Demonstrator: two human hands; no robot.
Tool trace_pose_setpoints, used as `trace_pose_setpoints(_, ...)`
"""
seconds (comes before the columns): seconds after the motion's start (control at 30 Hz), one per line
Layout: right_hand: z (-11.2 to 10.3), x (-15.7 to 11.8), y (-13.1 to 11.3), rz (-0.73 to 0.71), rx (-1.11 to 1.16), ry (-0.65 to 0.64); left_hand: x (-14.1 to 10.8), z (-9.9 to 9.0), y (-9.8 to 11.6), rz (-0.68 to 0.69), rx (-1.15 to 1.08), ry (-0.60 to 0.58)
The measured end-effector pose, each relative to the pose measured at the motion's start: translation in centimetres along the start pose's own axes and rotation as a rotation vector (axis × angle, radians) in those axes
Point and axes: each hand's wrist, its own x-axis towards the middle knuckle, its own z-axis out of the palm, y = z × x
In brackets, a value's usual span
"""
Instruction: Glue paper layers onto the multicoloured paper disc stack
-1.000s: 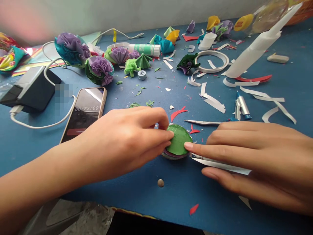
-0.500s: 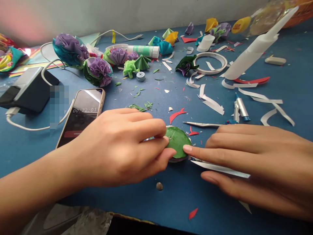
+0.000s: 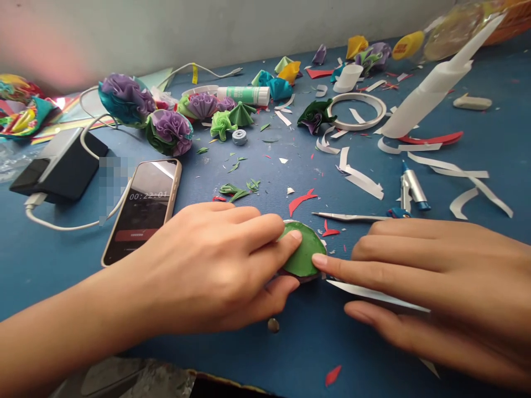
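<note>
A round green paper-topped disc [image 3: 305, 254] lies on the blue table in front of me. My left hand [image 3: 232, 265] is curled at its left side, index fingertip pressing on the green top and thumb against the near edge; the other fingers are folded and partly hidden. From the right, my right hand [image 3: 431, 276] rests its outstretched index fingertip on the disc's right edge, thumb spread away below. A pale pointed strip [image 3: 373, 293] runs beneath the right hand, partly covered by it. Just past that hand lies a metal drawing compass [image 3: 412, 188].
Left stand a phone [image 3: 143, 207] showing a timer and a black box [image 3: 60, 166] with a white cable. Behind are folded-paper flowers [image 3: 170, 131], a glue stick [image 3: 244, 95], a tape roll [image 3: 357, 110] and a white nozzle bottle [image 3: 431, 94]. Paper scraps [image 3: 301, 202] are scattered about.
My left index finger has straightened and slid right onto the green top, where a small round mark showed before. My right fingertip stays at the edge. The whole view has shifted slightly.
</note>
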Motion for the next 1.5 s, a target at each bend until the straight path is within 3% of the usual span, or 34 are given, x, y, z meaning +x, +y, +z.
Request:
trace_pose_setpoints(0.5, 0.0, 0.4, -0.1, 0.014, 0.028, -0.023, 0.1, -0.7, -0.4, 0.027, -0.046, -0.054)
trace_pose_setpoints(0.83, 0.2, 0.4, -0.1, 0.025, 0.038, -0.029, -0.3, -0.9, -1.2, 0.055, -0.026, -0.006)
trace_pose_setpoints(0.9, 0.1, 0.4, -0.2, 0.021, 0.044, -0.030, -0.4, -0.5, -1.6, 0.006, -0.030, 0.053)
trace_pose_setpoints(1.0, 0.2, 0.4, -0.2, 0.029, 0.045, -0.021, -0.3, -0.1, -2.1, -0.196, -0.207, 0.106)
trace_pose_setpoints(1.17, 0.3, 0.1, -0.1, 0.026, 0.042, -0.034, 0.4, 0.6, -2.1, -0.543, -0.727, -0.020)
trace_pose_setpoints(1.37, 0.2, 0.2, -0.1, 0.034, 0.041, -0.024, 0.7, 1.2, -2.2, -0.521, -0.786, 0.017)
trace_pose_setpoints(1.5, 0.1, 0.4, -0.1, 0.032, 0.044, -0.036, 0.7, 1.0, -2.1, -0.575, -0.864, -0.012)
